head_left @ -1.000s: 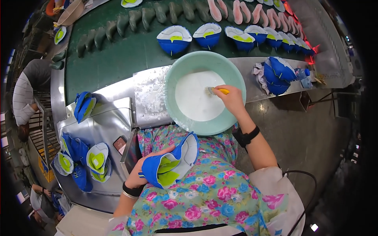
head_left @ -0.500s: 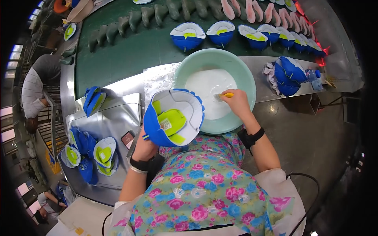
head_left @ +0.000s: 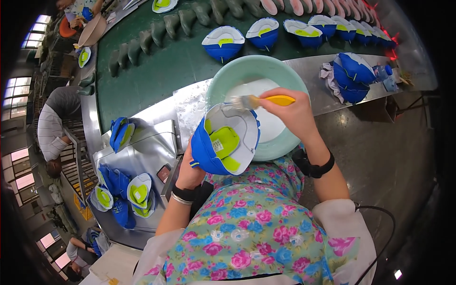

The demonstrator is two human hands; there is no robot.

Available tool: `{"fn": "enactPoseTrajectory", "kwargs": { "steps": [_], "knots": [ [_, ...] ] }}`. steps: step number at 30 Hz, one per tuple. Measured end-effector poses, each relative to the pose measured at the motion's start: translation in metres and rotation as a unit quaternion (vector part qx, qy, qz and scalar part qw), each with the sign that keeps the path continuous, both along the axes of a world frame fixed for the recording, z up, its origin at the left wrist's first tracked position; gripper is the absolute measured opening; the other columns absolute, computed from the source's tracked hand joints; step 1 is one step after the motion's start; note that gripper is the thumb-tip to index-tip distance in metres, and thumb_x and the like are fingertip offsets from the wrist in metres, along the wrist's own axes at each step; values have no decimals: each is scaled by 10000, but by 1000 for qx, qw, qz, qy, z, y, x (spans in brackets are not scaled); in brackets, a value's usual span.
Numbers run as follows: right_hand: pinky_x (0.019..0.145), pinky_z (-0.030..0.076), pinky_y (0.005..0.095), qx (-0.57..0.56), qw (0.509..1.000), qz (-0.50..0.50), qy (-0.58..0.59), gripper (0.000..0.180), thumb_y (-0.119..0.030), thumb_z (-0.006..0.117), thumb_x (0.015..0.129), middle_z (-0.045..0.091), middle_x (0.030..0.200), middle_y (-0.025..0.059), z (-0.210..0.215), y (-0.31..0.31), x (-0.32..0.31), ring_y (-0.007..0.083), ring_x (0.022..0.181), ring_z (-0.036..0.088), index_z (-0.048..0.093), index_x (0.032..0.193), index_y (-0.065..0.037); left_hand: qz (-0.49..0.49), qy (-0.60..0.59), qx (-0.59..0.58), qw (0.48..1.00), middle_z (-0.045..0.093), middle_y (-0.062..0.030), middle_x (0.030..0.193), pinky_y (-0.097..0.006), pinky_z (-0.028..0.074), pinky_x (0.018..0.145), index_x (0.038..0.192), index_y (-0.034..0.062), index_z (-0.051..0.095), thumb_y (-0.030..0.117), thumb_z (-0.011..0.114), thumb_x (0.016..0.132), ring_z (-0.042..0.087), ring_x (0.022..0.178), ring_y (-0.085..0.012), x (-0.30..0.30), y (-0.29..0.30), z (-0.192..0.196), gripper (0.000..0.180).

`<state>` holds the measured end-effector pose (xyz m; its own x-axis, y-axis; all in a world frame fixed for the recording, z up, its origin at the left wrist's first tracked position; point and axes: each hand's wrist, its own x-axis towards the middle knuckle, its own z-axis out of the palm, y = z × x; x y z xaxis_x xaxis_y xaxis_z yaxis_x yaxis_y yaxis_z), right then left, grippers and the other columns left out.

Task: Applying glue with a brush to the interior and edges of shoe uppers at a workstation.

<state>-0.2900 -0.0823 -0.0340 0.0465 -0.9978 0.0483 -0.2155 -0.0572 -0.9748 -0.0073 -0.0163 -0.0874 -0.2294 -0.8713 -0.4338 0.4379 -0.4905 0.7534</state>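
My left hand (head_left: pixel 189 170) is closed on a blue shoe upper (head_left: pixel 209 154) with a white rim and lime-green lining, its opening tilted up. A brush with a yellow handle (head_left: pixel 280 99) is gripped in my right hand (head_left: pixel 297 116). Its pale bristles are at the upper's far white edge; whether they touch it I cannot tell. Behind and under both lies a pale green basin (head_left: pixel 221 76) holding white liquid (head_left: pixel 270 126).
Several blue uppers (head_left: pixel 223 45) line the green conveyor belt (head_left: pixel 147 85), beside dark foot-shaped lasts (head_left: pixel 172 26) and pink insoles (head_left: pixel 297 5). More uppers (head_left: pixel 140 190) and a phone (head_left: pixel 164 173) lie on the metal table at left. Other people (head_left: pixel 52 128) work further left.
My right hand has lifted the brush out of the white liquid and brought it left to the upper's edge. The upper has shifted slightly right; the whole view has turned a little.
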Motion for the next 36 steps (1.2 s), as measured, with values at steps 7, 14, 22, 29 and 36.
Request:
{"fn": "enactPoseTrajectory", "kwargs": {
  "steps": [7, 14, 22, 29, 36],
  "knots": [
    [539, 440, 214, 195, 976, -96, -17, 179, -139, 715, 799, 600, 603, 15, 14, 48, 10, 56, 576, 554, 627, 732, 1, 19, -82, -97, 992, 523, -69, 1292, -348, 443, 995, 1374, 60, 396, 3, 571, 898, 529, 1165, -185, -5, -11, -4, 510],
    [559, 438, 217, 102, 995, 1, 12, 135, -99, 725, 777, 592, 622, 18, 50, 50, 8, 42, 613, 520, 637, 751, -1, 47, -91, -150, 983, 482, -54, 1349, -341, 417, 1030, 1412, 95, 364, -13, 559, 882, 494, 1207, -170, -10, -18, 6, 575],
    [579, 456, 226, 31, 994, -74, 78, 112, -87, 727, 779, 630, 667, 35, 42, 2, -14, 49, 639, 551, 659, 799, 1, 116, 102, 114, 981, 666, -73, 869, -242, 424, 373, 1044, 67, 577, 196, 598, 873, 609, 570, -156, -3, -26, 25, 215],
    [645, 491, 236, -82, 955, 280, -43, 142, -130, 754, 779, 683, 760, 43, 82, -15, 46, 103, 665, 620, 692, 842, -19, 200, 55, 396, 894, 648, -115, 909, -218, 392, 331, 1186, 83, 557, 359, 530, 912, 552, 465, -157, -56, -41, 74, 390],
    [533, 456, 214, 100, 993, 67, 1, 133, -126, 724, 819, 641, 664, 20, 31, -35, -1, 63, 595, 579, 669, 809, -6, -113, 179, 274, 938, 577, -19, 721, -177, 278, 301, 1080, 46, 554, 140, 559, 842, 444, 398, -61, -16, -32, 22, 256]
  ]
}}
